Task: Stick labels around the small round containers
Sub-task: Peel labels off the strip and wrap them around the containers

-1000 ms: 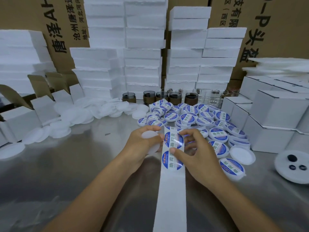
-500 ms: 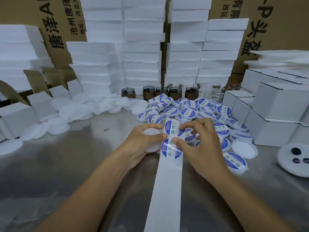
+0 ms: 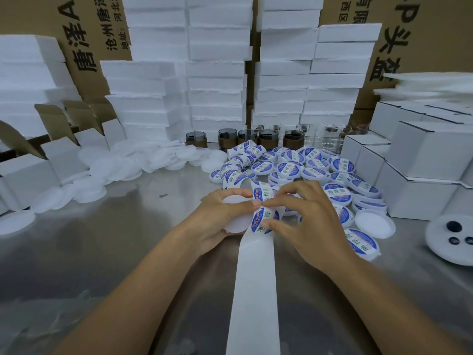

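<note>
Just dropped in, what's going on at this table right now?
A person is labelling small containers. The left hand holds a plain white container beside the backing strip, while the right hand pinches a blue label on that strip. The label is not yet on the container. A pile of labelled containers lies behind the hands.

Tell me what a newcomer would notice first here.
Centre stage, the left hand holds a blank container while the right hand pinches a blue label on the white strip. Behind them to the right lies a pile of labelled containers, with tall foam stacks along the back.
</note>
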The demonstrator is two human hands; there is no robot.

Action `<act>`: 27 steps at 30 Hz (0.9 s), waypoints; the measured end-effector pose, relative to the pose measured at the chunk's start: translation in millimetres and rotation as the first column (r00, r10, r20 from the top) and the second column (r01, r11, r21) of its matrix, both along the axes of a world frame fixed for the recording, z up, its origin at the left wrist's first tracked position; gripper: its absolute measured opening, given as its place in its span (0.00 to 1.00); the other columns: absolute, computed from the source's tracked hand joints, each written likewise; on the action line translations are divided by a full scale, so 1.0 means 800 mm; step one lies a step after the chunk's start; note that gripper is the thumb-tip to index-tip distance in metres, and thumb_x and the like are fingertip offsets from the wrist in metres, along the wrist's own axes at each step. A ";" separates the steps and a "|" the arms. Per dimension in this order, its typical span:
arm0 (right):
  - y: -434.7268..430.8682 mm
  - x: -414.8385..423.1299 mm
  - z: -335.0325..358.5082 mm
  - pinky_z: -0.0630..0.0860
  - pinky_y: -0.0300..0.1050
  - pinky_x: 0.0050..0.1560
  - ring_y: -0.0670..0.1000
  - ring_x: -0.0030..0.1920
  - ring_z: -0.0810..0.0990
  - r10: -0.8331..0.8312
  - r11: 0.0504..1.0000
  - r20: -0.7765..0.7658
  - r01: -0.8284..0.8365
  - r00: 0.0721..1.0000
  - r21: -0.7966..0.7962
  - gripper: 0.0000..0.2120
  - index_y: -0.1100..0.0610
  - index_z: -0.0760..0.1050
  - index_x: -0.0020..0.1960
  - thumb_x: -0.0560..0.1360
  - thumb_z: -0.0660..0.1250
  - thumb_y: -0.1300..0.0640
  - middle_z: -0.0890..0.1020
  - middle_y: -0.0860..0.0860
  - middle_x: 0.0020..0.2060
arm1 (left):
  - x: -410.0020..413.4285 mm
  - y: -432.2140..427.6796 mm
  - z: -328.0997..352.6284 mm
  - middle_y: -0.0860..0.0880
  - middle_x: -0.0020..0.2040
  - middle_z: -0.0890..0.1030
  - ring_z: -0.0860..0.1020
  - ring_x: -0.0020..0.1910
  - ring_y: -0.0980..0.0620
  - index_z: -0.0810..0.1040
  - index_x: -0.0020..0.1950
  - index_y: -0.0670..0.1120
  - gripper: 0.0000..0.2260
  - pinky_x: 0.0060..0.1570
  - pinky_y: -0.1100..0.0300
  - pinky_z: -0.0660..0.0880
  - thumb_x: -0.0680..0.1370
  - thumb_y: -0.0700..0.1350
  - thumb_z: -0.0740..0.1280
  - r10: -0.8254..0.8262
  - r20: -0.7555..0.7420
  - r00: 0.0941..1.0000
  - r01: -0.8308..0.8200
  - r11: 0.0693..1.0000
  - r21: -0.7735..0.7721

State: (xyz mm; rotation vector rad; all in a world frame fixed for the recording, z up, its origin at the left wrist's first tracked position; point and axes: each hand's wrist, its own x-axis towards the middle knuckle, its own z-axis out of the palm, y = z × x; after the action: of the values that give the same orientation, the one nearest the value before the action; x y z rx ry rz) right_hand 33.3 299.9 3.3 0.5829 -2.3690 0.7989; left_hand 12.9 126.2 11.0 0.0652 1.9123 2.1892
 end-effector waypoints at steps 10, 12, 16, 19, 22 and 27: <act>-0.004 0.001 0.001 0.66 0.45 0.56 0.50 0.52 0.77 -0.044 0.996 0.021 0.042 0.999 0.081 0.12 0.50 0.81 0.49 0.66 0.76 0.52 0.82 0.48 0.47 | -0.004 0.004 -0.004 0.42 0.51 0.82 0.80 0.46 0.46 0.81 0.47 0.46 0.09 0.46 0.52 0.79 0.69 0.39 0.75 0.080 -0.020 0.997 -0.080 0.996 -0.046; -0.004 0.001 0.000 0.65 0.42 0.54 0.48 0.51 0.75 -0.040 0.997 0.041 0.037 0.998 0.067 0.12 0.50 0.80 0.49 0.66 0.75 0.52 0.81 0.47 0.47 | -0.004 0.005 -0.004 0.44 0.49 0.82 0.80 0.45 0.47 0.81 0.45 0.48 0.08 0.44 0.55 0.78 0.68 0.39 0.75 0.080 -0.041 0.996 -0.083 0.994 -0.072; -0.006 0.000 -0.002 0.66 0.40 0.50 0.45 0.46 0.72 -0.013 0.999 0.046 0.011 0.999 0.030 0.10 0.51 0.78 0.45 0.66 0.76 0.56 0.79 0.46 0.43 | -0.004 0.007 -0.003 0.43 0.51 0.81 0.79 0.49 0.44 0.82 0.44 0.49 0.09 0.55 0.48 0.76 0.66 0.41 0.77 0.098 -0.065 0.993 -0.106 0.985 -0.134; -0.007 0.000 -0.003 0.68 0.40 0.48 0.45 0.44 0.72 0.012 1.000 0.063 -0.013 0.998 0.009 0.13 0.47 0.72 0.41 0.66 0.76 0.57 0.76 0.44 0.40 | -0.003 0.008 -0.004 0.42 0.51 0.82 0.79 0.50 0.44 0.82 0.43 0.49 0.09 0.55 0.49 0.77 0.66 0.41 0.77 0.102 -0.089 0.991 -0.115 0.982 -0.150; -0.005 0.000 -0.002 0.69 0.37 0.47 0.42 0.44 0.71 0.041 0.999 0.112 -0.042 0.993 0.007 0.14 0.43 0.69 0.38 0.68 0.73 0.57 0.74 0.41 0.39 | -0.004 0.008 -0.005 0.47 0.45 0.81 0.78 0.42 0.50 0.81 0.41 0.50 0.08 0.43 0.57 0.75 0.67 0.40 0.76 0.127 -0.136 0.983 -0.149 0.975 -0.167; 0.000 0.004 0.009 0.68 0.37 0.50 0.40 0.47 0.70 0.065 0.996 0.196 -0.077 0.978 0.055 0.11 0.42 0.70 0.39 0.71 0.71 0.54 0.74 0.38 0.40 | -0.006 0.008 -0.004 0.46 0.44 0.81 0.79 0.32 0.54 0.81 0.44 0.48 0.09 0.32 0.63 0.77 0.68 0.39 0.76 0.216 -0.161 0.963 -0.245 0.951 -0.191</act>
State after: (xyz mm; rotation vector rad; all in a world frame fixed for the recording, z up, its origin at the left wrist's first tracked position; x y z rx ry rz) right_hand 36.1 299.6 10.2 0.6445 -2.5711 0.8506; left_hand 8.4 132.4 7.5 -0.0472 2.3245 2.1577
